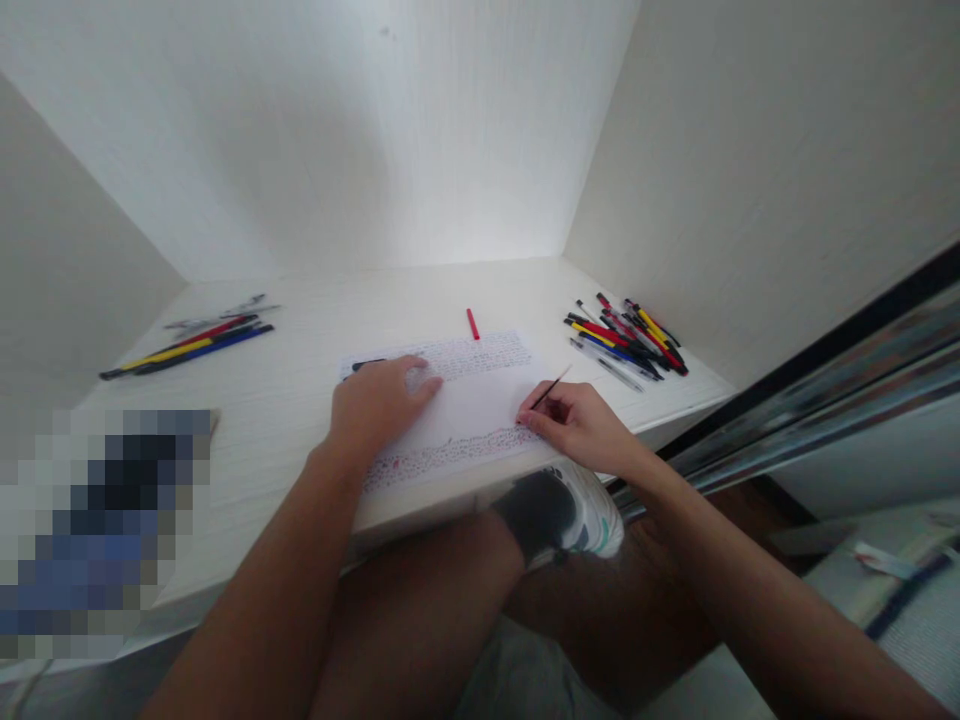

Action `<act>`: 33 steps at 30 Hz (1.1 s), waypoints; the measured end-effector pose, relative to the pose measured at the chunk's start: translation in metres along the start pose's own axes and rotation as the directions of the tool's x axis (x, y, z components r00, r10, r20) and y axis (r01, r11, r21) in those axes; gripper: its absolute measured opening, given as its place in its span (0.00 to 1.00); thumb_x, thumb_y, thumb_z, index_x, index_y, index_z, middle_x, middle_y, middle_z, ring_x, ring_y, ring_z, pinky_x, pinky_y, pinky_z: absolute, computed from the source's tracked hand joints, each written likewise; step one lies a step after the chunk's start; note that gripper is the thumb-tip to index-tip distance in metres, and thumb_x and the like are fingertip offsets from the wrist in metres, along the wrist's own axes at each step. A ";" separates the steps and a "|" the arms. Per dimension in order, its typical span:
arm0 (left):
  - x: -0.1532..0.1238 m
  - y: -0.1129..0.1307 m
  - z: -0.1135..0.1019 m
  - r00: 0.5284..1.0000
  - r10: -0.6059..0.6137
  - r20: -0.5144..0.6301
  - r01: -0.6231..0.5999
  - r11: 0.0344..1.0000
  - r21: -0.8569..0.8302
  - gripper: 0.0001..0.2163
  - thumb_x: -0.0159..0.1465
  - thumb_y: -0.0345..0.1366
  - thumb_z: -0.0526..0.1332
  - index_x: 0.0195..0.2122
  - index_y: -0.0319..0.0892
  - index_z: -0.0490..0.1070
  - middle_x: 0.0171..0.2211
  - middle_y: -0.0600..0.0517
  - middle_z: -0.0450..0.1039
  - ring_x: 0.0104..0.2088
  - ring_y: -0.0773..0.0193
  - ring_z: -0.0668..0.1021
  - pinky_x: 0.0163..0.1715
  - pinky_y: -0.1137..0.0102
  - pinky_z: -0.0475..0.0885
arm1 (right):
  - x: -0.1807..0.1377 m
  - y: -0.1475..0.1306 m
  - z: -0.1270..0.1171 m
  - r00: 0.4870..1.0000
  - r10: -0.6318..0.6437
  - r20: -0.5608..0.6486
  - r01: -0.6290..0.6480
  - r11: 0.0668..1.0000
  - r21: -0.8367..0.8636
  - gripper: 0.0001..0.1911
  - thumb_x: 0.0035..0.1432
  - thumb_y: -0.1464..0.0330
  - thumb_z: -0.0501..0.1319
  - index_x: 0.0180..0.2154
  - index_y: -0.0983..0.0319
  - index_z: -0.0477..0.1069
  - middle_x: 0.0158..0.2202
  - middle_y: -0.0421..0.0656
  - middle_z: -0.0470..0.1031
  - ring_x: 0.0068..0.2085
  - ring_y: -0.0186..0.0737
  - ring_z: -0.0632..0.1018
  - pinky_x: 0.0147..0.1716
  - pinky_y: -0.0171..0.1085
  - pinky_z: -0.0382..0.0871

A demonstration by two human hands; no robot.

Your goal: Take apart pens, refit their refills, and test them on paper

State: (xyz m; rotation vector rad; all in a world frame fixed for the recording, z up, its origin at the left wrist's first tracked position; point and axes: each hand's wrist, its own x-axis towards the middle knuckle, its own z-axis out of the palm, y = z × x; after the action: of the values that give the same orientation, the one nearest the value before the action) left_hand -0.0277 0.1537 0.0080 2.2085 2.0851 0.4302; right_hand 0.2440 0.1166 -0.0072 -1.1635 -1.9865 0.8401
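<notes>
A sheet of paper (472, 405) with handwritten lines along its top and bottom lies on the white surface. My left hand (379, 400) rests on the paper's left side, thumb and fingers apart. A small dark object (364, 365) shows at its far edge, partly hidden by the hand; its kind is unclear. In a closed grip, my right hand (574, 415) holds a thin pen refill (551, 388), slanted, its tip down at the lower written lines. Beyond the sheet's top edge lies a short red stick-like piece (472, 323), perhaps a pen part.
A pile of pens (630, 335) in several colours lies at right, with clear barrels among them. More pens (195, 345) lie at far left. A blurred-out patch (112, 520) covers the near left. White walls (375, 150) enclose the surface (315, 310); a bent knee is below its front edge.
</notes>
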 end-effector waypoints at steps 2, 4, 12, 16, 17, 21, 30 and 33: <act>0.000 0.000 0.001 1.000 -0.001 -0.008 0.001 1.000 -0.011 0.22 0.65 0.54 0.54 0.54 0.52 0.76 0.49 0.48 0.79 0.49 0.46 0.79 0.48 0.50 0.75 | 0.000 0.000 0.000 1.000 -0.002 -0.003 0.002 1.000 -0.003 0.06 0.63 0.66 0.65 0.36 0.64 0.77 0.24 0.38 0.70 0.25 0.33 0.67 0.24 0.34 0.58; 0.000 0.000 0.001 1.000 0.004 -0.014 -0.004 1.000 -0.020 0.22 0.65 0.53 0.54 0.54 0.52 0.76 0.49 0.48 0.79 0.49 0.45 0.79 0.49 0.49 0.75 | 0.000 0.000 0.001 1.000 -0.003 -0.002 0.003 1.000 -0.005 0.06 0.63 0.66 0.65 0.36 0.63 0.77 0.23 0.38 0.70 0.25 0.33 0.67 0.24 0.34 0.57; 0.001 -0.002 0.003 1.000 0.022 -0.018 -0.023 0.999 -0.049 0.22 0.65 0.53 0.55 0.54 0.51 0.76 0.52 0.48 0.77 0.51 0.43 0.77 0.49 0.48 0.73 | -0.001 -0.003 0.000 1.000 -0.004 -0.012 0.004 0.999 -0.052 0.07 0.63 0.66 0.65 0.36 0.64 0.78 0.24 0.38 0.71 0.25 0.32 0.67 0.24 0.34 0.58; 0.002 -0.004 0.004 0.999 0.039 -0.035 -0.042 0.996 -0.079 0.20 0.64 0.52 0.58 0.51 0.49 0.78 0.47 0.47 0.79 0.47 0.45 0.78 0.46 0.52 0.73 | 0.000 -0.001 0.000 1.000 0.015 -0.020 -0.014 1.000 0.021 0.09 0.62 0.63 0.65 0.35 0.63 0.78 0.25 0.40 0.73 0.26 0.33 0.69 0.25 0.34 0.60; 0.002 -0.005 0.002 0.997 0.048 -0.060 -0.054 0.994 -0.100 0.19 0.64 0.51 0.58 0.49 0.48 0.79 0.44 0.47 0.80 0.44 0.48 0.79 0.44 0.55 0.73 | 0.001 -0.001 -0.001 0.999 0.026 -0.038 -0.023 0.998 0.061 0.10 0.62 0.62 0.66 0.35 0.63 0.78 0.26 0.41 0.74 0.26 0.34 0.70 0.25 0.35 0.61; 0.002 -0.020 -0.019 0.911 -0.053 -0.409 -0.031 0.980 -0.196 0.15 0.66 0.45 0.56 0.37 0.44 0.80 0.26 0.51 0.76 0.29 0.60 0.76 0.35 0.65 0.69 | 0.004 -0.007 -0.003 0.991 0.057 -0.120 -0.033 0.980 0.194 0.11 0.61 0.60 0.66 0.36 0.63 0.78 0.29 0.44 0.78 0.30 0.39 0.75 0.29 0.37 0.66; 0.004 -0.077 -0.022 0.848 -0.184 -0.498 0.049 0.961 -0.271 0.09 0.62 0.37 0.60 0.38 0.43 0.78 0.31 0.51 0.75 0.29 0.62 0.74 0.37 0.66 0.69 | 0.104 -0.055 0.006 0.952 -0.304 -0.041 0.306 0.941 0.145 0.11 0.66 0.65 0.60 0.36 0.61 0.79 0.38 0.44 0.80 0.30 0.36 0.77 0.30 0.38 0.70; 0.006 -0.072 -0.011 0.866 -0.123 -0.485 0.000 0.969 -0.246 0.09 0.62 0.37 0.61 0.40 0.43 0.78 0.35 0.50 0.75 0.29 0.63 0.73 0.40 0.65 0.70 | 0.160 -0.058 0.025 0.906 -0.398 0.143 0.405 0.914 -0.024 0.13 0.66 0.72 0.55 0.41 0.62 0.79 0.36 0.43 0.80 0.33 0.37 0.78 0.36 0.39 0.71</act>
State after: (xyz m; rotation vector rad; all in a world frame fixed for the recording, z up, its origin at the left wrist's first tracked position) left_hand -0.1004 0.1633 0.0020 2.0340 2.1619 1.2956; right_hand 0.1380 0.2331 0.0615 -0.6947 -2.2658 0.6660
